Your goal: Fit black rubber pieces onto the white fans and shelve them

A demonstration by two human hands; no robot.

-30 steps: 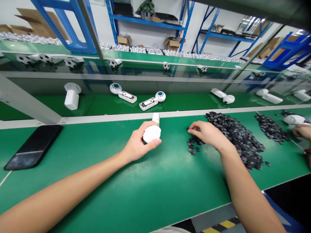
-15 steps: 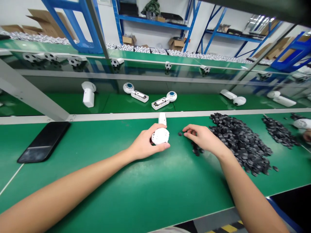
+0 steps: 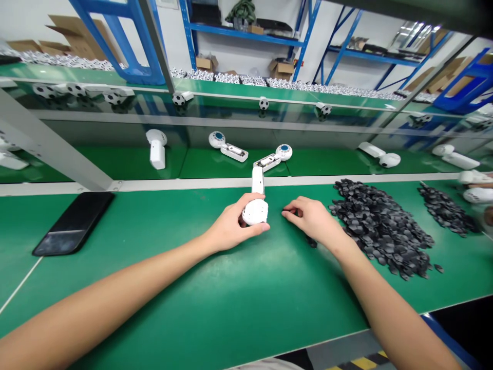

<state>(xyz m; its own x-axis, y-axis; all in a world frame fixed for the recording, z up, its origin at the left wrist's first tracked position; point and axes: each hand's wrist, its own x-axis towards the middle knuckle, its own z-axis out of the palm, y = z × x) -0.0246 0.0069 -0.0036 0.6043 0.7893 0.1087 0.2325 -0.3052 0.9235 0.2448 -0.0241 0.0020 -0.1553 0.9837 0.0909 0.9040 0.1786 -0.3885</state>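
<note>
My left hand (image 3: 234, 220) is closed round the round head of a white handheld device (image 3: 256, 211), whose handle points away from me towards the belt. My right hand (image 3: 310, 218) is just to the right, low over the green table, thumb and fingertips pinched on a small black piece (image 3: 284, 209) that is mostly hidden by the fingers. A few loose black pieces (image 3: 311, 241) lie under that hand, partly covered by it. Further right spreads a large pile of flat black pieces (image 3: 385, 226).
A black phone (image 3: 73, 223) lies at the left. Beyond the metal rail (image 3: 185, 184), a green belt (image 3: 215, 167) carries several white devices, some with open handles. A smaller black pile (image 3: 447, 208) and another person's hand (image 3: 488, 216) are at the far right. A slanted metal post (image 3: 57, 133) stands left.
My right hand has moved slightly left and closed on the small black piece that lay by its fingertips. On the belt, the white devices have shifted right. My left hand keeps its hold.
</note>
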